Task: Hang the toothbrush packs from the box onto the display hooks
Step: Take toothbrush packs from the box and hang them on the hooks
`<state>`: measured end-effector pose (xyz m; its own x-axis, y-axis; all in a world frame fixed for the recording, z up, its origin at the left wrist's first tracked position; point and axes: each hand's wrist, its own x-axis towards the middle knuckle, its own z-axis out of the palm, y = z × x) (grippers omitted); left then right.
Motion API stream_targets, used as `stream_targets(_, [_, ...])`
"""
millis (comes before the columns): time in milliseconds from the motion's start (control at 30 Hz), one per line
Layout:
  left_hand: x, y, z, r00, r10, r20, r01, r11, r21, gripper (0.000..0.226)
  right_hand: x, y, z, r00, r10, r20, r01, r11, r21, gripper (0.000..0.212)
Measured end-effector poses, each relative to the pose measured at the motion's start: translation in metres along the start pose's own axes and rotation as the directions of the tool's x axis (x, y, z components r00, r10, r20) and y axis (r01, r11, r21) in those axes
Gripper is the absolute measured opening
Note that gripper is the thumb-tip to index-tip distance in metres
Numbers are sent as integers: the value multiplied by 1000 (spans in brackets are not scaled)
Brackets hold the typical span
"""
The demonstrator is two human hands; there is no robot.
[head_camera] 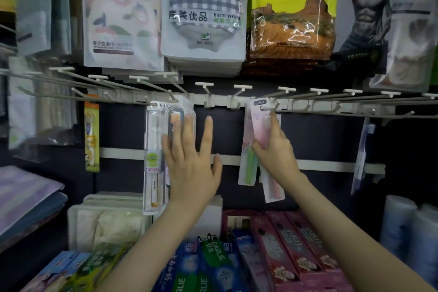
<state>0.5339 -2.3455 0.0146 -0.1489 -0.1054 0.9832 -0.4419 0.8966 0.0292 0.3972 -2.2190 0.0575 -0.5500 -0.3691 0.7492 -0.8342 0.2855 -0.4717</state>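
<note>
Seeing folded towels (26, 199) stacked far left. Got an orange-and-yellow toothbrush pack (92, 135) hanging alone off the hook rail (213, 102), well apart from the rest.

Next right: a bunch of clear toothbrush packs (154, 161) on one hook, hanging straight down. Seeing the left hand (192, 163) flat against the front of that bunch, fingers straight and spread, gripping nothing. Index finger and thumb overshoot the packs to the right, over the dark back panel.

Right of centre: right hand (275, 149) holding two pink-card packs fanned apart, thumb and curled fingers pinching them mid-length, index finger stretched up along the card. Green-handled pack (248, 166) on the left, tilted. Pink-handled pack (275, 187) sticking out below the wrist. Top edge of the upper card sits right at the tip of a hook (269, 108). Can't tell whether the hang hole is actually on the hook.

Further right: bare hooks along the rail, then one blue-and-purple toothbrush pack (362, 156) hanging near the edge.

Above the rail: bagged bath towels (203, 12), with a yellow cloth bag (294, 7) to their right. Below the hands: Darlie toothpaste boxes (213, 265) in green and blue, red toothpaste boxes (296, 251) just beside them on the right.
</note>
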Motion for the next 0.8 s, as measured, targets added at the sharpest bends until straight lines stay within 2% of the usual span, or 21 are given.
stream_targets(67, [2,-14,4,999,-22,30,20,997,68,76,1,2,6,998,57,-19,-57,998,25,81])
stream_targets(200, [-3,-32,20,998,-19,63,15,997,75,86,11,2,26,994,96,-50,-93,994,55,75])
stream_targets(467, [-8,-37,26,995,-4,101,-1,998,56,78,23,4,61,967,223,-127,-235,967,-94,75])
stream_targets(633, [-24,-12,10,991,-33,134,32,999,6,89,-12,12,49,976,162,-144,-177,980,-95,77])
stream_targets(800, [-73,78,-20,967,32,252,22,978,-208,75,-97,33,-13,993,73,-95,-86,985,-150,62])
